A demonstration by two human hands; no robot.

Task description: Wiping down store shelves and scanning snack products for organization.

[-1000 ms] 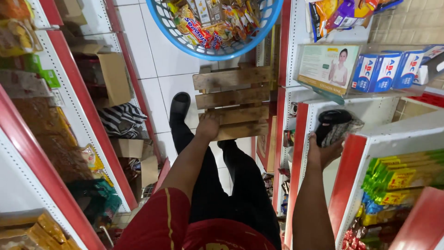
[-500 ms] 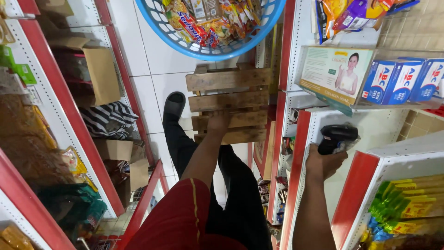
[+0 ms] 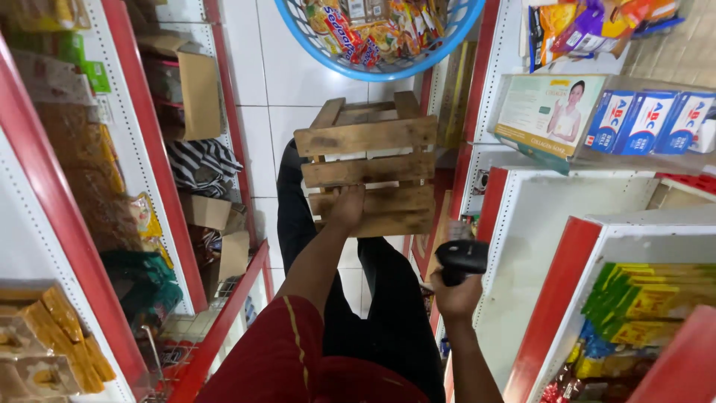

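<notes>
I look down a narrow shop aisle. My left hand [image 3: 347, 205] grips the near side of a slatted wooden crate [image 3: 369, 160] that is held up off the white tiled floor [image 3: 257, 82]. My right hand [image 3: 455, 292] is closed around a black hand-held scanner [image 3: 461, 257], low beside the white shelf unit on the right [image 3: 522, 254]. My dark trousers and one black shoe [image 3: 289, 153] show under the crate.
A blue plastic basket [image 3: 388, 37] full of snack packets sits on the floor ahead. Red-edged shelves [image 3: 160, 172] line both sides, with cardboard boxes [image 3: 198, 93] on the left and blue-white cartons [image 3: 645, 119] plus a green display box [image 3: 548, 112] on the right.
The wooden crate has come up and closer, tilting in my left hand. My right hand with the scanner has dropped lower and moved in from the right shelf.
</notes>
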